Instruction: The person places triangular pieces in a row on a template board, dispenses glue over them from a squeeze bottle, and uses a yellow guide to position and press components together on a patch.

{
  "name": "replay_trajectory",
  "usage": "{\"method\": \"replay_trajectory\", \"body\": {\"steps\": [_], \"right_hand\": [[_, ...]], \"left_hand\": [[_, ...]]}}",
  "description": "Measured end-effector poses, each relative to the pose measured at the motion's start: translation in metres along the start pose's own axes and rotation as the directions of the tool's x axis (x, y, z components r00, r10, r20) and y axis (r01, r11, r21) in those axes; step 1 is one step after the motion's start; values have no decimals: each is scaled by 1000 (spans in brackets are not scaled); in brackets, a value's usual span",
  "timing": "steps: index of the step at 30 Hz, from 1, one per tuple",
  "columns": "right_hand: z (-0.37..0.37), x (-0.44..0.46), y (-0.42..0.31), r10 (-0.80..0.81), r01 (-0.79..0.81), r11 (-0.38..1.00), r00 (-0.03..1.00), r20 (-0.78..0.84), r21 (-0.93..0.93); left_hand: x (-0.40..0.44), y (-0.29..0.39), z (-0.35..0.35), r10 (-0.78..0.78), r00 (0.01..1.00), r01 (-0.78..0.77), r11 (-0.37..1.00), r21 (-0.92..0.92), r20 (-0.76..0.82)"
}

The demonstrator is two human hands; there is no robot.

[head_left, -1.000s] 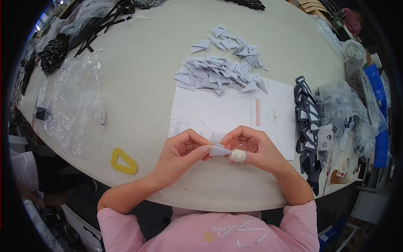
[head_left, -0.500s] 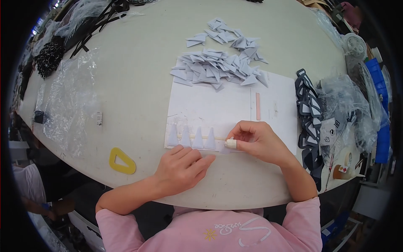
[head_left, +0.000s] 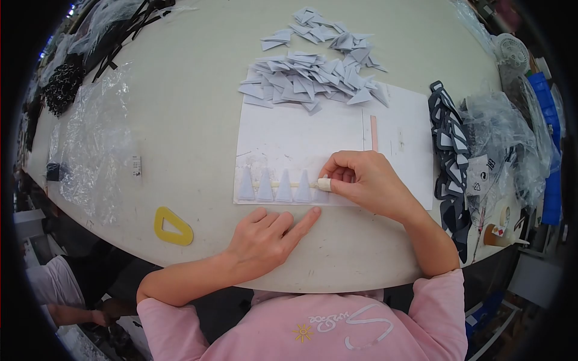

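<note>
White tapered piece (head_left: 320,196) lay on the white board (head_left: 403,150), partly covered by the fingertips of the right hand (head_left: 370,183); thumb and forefinger sat nearly together there, but whether they pinched or only pressed I couldn't tell. I judged it light, thin, fairly stiff and easily creased, best taken by its side edges. Left of the grip stood four matching pieces (head_left: 284,189); below-left, the left hand (head_left: 262,240) was curled, forefinger out, palm hidden from me.
</note>
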State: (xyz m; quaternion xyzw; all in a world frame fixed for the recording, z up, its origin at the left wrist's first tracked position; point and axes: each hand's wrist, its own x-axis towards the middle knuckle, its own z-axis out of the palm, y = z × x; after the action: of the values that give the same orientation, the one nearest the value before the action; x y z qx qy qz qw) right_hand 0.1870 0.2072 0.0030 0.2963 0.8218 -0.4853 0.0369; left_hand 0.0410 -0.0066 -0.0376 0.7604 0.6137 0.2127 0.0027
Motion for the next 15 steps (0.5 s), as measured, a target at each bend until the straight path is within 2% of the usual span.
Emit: {"method": "replay_trajectory", "body": {"steps": [15], "right_hand": [[-3, 2, -3, 15, -15, 999, 1000, 20, 30]], "left_hand": [[7, 7, 7, -40, 999, 42, 995, 91, -17]]}}
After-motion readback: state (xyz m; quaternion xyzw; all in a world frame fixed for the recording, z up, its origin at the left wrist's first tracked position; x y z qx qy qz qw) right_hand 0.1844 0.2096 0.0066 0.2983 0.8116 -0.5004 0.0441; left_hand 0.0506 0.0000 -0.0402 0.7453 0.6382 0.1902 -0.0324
